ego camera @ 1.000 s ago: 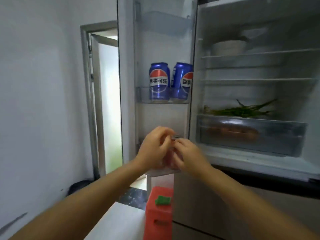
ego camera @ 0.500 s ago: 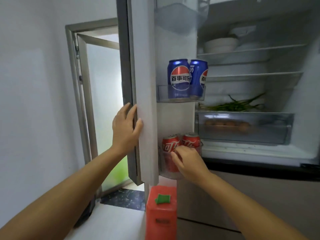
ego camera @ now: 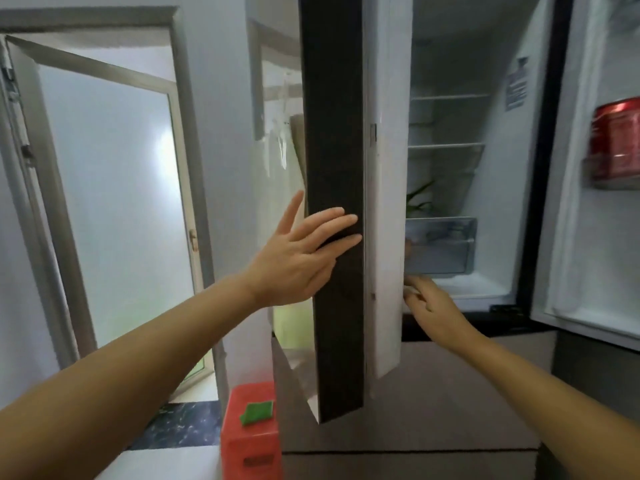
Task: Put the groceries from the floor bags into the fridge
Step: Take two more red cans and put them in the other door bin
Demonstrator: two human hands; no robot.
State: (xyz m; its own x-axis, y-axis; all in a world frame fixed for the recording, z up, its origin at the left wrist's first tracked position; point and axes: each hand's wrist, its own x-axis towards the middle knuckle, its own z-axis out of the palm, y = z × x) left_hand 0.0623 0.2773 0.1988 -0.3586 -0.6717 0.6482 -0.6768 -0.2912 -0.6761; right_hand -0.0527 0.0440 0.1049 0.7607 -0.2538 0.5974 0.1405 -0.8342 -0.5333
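— At the fridge's left door point(ego camera: 332, 237), what is the left hand point(ego camera: 298, 261) doing?
— Fingers straight and spread, laid flat on the door's dark outer face, gripping nothing.
— And the right hand point(ego camera: 433, 306)?
— Low, beside the door's inner edge, partly hidden; grip cannot be told.
— Groceries?
— One red can point(ego camera: 614, 140) in the right door's shelf; green leaves point(ego camera: 417, 199) above the clear drawer point(ego camera: 440, 245) inside.

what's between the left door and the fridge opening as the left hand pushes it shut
The right hand reaches past the inner edge of the left door, in the gap before the fridge. The left hand lies flat on the door's dark face. Nothing else shows there.
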